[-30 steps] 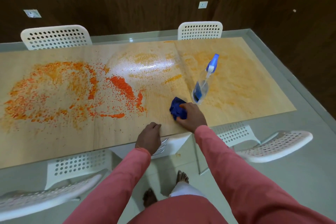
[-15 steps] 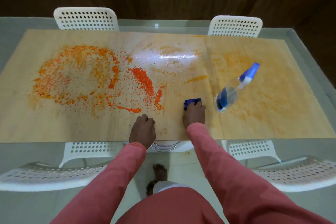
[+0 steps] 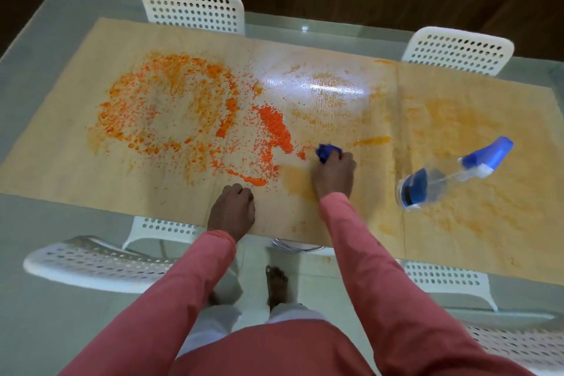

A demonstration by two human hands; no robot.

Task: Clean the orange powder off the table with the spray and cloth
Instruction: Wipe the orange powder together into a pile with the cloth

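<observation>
Blue cloth (image 3: 327,152), mostly hidden under the gripping right hand (image 3: 334,174); left hand (image 3: 232,210) fisted, empty. Spray bottle (image 3: 451,175) nozzle points far-right.

One head-worn wide-angle view looks steeply down and forward over the table's (image 3: 61,223) near edge (edges bow from the lens), close above both forearms, far edge and wall included.
</observation>
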